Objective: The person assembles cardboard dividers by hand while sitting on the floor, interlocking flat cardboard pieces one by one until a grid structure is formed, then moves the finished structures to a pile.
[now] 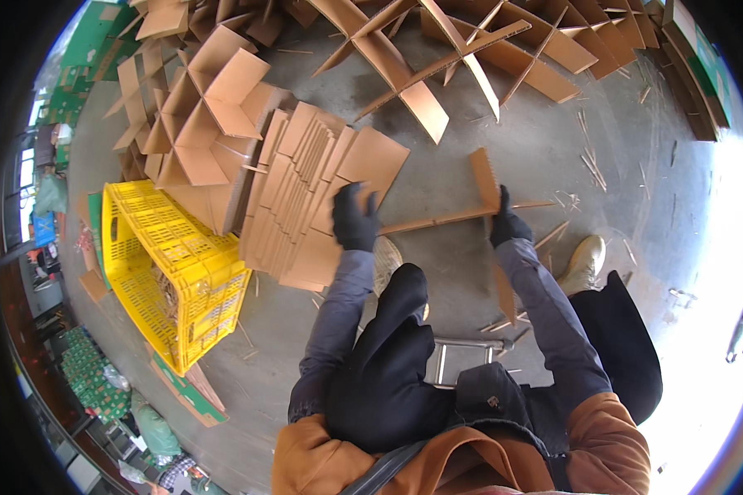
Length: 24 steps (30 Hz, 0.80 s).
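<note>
The work in hand looks to be the fitting of slotted cardboard strips into a cross. The crossed strips [481,175] are in front of the person, just above the floor or partly on it; which of the two cannot be told. One strip runs sideways, the other away from the body, and they meet at the right hand [510,224]. Its gloved fingers pinch the cardboard at that meeting place, though the far side of the grip is hidden. The left hand [354,219], also gloved, is over the near right edge of a fanned stack of cardboard [297,186]. Its fingers are loosely parted from the thumb, with nothing seen between them; blur hides whether they touch the stack. The next move would seem to call for one more piece picked singly from the stack, while the right hand keeps the cross square.

The surface is a smooth grey floor [437,276], strewn with thin cardboard scraps [595,169], some near the right shoe [584,257]. A metal frame [442,359] shows between the person's legs. Beyond the hands are finished-looking cardboard grids [377,58], and another grid [235,82] leans behind the stack. A yellow crate [215,268] is tipped on its side to the left. Farther left, green boxes [95,375] are piled along the room's edge; strong light whitens the floor at right.
</note>
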### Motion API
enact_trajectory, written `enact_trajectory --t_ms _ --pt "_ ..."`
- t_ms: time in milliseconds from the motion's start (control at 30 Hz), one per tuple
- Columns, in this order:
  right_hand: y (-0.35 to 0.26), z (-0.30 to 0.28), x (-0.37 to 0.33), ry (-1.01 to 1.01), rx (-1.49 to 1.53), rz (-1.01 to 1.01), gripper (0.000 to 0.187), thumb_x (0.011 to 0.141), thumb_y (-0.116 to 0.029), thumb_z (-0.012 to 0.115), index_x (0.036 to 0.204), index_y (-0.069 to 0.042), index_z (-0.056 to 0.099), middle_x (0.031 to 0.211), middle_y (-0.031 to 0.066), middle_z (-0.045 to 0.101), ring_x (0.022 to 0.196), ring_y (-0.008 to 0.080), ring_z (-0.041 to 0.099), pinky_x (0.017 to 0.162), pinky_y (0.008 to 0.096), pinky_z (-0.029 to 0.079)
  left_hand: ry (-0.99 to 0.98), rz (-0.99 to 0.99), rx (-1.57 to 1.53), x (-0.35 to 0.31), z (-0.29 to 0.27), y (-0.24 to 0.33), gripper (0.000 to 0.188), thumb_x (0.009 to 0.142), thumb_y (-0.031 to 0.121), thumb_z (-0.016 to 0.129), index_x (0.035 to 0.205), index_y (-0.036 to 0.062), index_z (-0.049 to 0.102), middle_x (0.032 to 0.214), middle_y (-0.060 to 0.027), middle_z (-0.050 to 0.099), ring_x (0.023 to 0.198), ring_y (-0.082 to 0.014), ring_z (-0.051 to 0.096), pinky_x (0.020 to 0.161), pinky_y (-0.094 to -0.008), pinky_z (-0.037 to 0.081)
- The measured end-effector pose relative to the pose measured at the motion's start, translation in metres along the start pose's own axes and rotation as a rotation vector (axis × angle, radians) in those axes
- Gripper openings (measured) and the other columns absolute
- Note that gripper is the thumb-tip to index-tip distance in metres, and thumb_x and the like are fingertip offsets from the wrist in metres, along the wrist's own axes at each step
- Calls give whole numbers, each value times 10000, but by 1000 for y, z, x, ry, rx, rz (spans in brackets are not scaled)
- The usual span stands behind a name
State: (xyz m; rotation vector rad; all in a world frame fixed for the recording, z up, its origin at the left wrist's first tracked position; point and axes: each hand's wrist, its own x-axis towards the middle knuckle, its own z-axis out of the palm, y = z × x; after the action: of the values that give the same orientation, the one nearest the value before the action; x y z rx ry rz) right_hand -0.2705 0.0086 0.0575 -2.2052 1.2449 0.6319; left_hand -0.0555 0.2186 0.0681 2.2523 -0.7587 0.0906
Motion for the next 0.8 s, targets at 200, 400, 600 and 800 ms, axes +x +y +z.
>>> enact_trajectory --t_ms 200,400,600,800 --pt "46 6 -60 362 294 153 949 810 -281 630 1425 -189 -88 909 232 634 793 396 618 632 474 459 -288 -173 711 -10 -49 -78 647 616 397 790 1087 100 461 991 -97 542 948 -289 539 716 -418 473" --pt "101 101 -132 427 432 395 598 780 -254 653 1276 -138 338 924 235 620 881 448 574 710 497 448 -325 -95 500 -1 -27 -55 647 658 328 769 1195 134 464 1089 -131 536 986 -322 542 772 -446 467" --pt "76 38 -191 867 702 103 358 819 -228 612 1130 -97 492 961 214 622 923 408 586 745 448 469 -336 -17 423 -6 -32 -54 465 720 193 702 1143 100 533 1079 -145 551 993 -334 546 782 -441 466" --pt "47 0 -212 757 1021 -14 358 834 -199 620 1125 -6 541 983 166 641 956 243 616 805 320 459 -782 387 77 -54 -2 40 280 846 210 504 1107 137 574 942 -131 638 814 -326 618 732 -434 486"
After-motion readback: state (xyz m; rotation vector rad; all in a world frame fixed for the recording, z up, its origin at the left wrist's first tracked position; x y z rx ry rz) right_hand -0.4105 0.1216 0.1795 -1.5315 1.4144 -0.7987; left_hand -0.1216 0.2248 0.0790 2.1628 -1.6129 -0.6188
